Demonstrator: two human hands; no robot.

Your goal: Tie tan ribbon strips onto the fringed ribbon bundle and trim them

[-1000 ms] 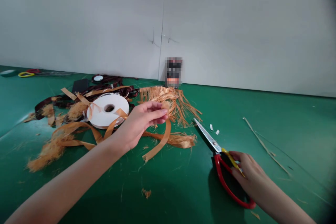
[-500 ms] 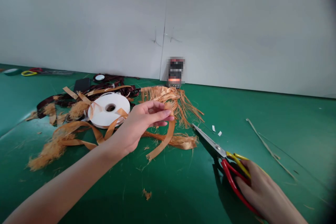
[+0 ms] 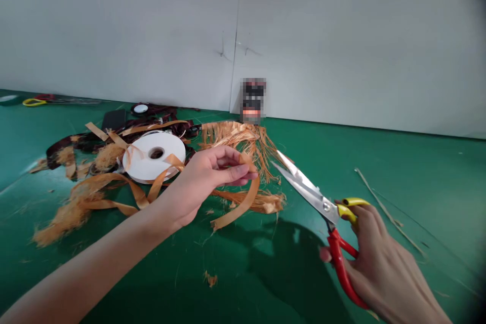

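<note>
My left hand (image 3: 212, 177) pinches an orange-brown ribbon (image 3: 243, 205) between thumb and fingers; its cut end curls down toward the green table. Raised on the right, my right hand (image 3: 374, 258) grips scissors (image 3: 309, 190) by their yellow and red handles. The blades are parted and point at the ribbon, without touching it. Behind my left hand lies a heap of frayed ribbon strands (image 3: 243, 136). A bundle of frayed ribbon (image 3: 266, 202) rests just beyond the hanging end. Left of my hand, a white spool (image 3: 134, 162) has loose ribbon across it.
A frayed ribbon length (image 3: 64, 220) trails across the green table (image 3: 170, 283) at left. Behind the spool are dark ribbons, a black flat object (image 3: 114, 120) and another pair of scissors (image 3: 36, 102). A pixelated device (image 3: 253, 101) leans against the white panel (image 3: 341, 45). A thin stalk (image 3: 387, 212) lies at right.
My right hand has lifted the scissors off the table, and their blades have opened. My left hand still holds the ribbon, shifted slightly right.
</note>
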